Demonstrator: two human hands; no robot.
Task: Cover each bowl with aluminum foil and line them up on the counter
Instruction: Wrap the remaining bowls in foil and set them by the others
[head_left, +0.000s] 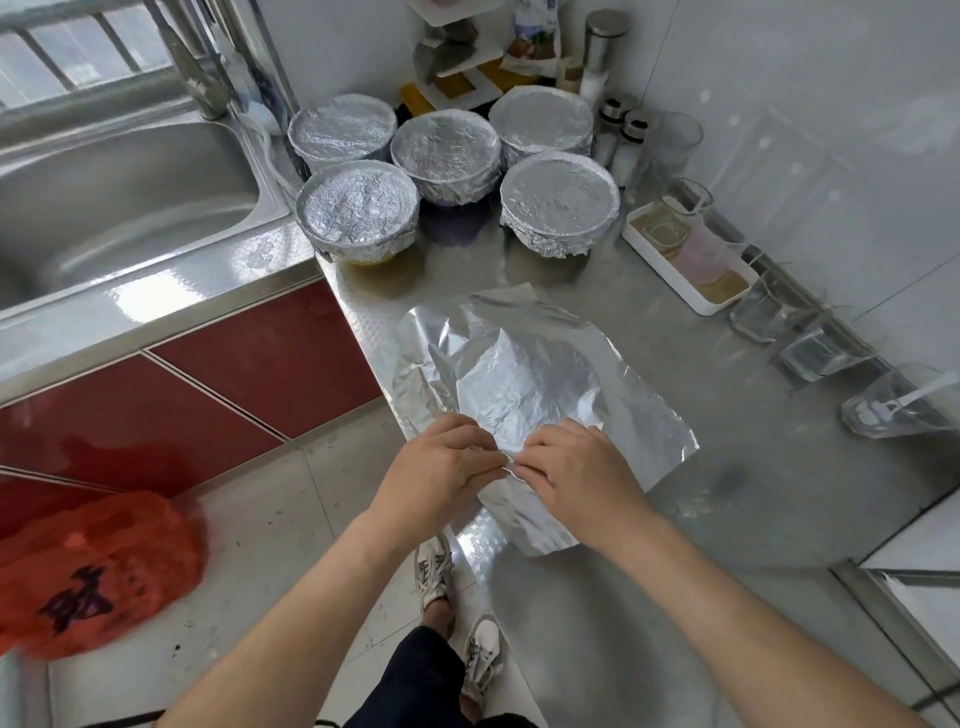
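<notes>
Foil sheet (524, 384) near counter (727, 493) front edge pinched by left hand (441, 467) and right hand (576, 467); five covered bowls (447, 150) grouped at back edge.

home kitchen | steel sink (104, 171) with tap (195, 78) | steel counter (727, 493) | seasoning jars (618, 135) | red cabinets (234, 374)

Foil-covered bowls: five, grouped just right of the sink (124, 171), at (343, 132), (445, 150), (541, 122), (357, 205) and (560, 200). Loose foil sheet (519, 374): one, on the counter nearer than the sink, with whatever lies under it hidden. Hands: two, left hand (441, 462) and right hand (582, 467), both pinching that sheet's near edge. White tray (670, 270): one, far right of the sink. Orange plastic bag (98, 566): one, on the floor below the sink.
</notes>
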